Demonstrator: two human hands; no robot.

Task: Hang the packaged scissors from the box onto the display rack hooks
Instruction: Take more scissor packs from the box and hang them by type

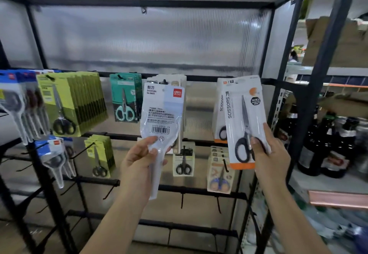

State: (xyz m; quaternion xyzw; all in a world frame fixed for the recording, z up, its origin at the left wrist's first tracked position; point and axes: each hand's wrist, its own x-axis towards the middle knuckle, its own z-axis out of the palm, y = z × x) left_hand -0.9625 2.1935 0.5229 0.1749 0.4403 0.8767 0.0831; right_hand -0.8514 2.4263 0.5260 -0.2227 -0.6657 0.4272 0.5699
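Two hands are up, the left hand [142,155] and the right hand [268,152], each gripping one pack — one clear blister pack [161,118] and one white-and-orange scissors card [244,122]. On the display rack [199,191] hang nine groups of scissors: blue-topped clear packs [16,102], a thick stack of green cards [73,102], teal cards [125,98], white cards [219,112], a lower blue group [56,154], small green cards [99,156], one cream card [183,161], patterned cards [219,172] and white packs [180,80] behind the clear one — exact pack counts cannot be told. Bare hooks [181,200] number at least three.
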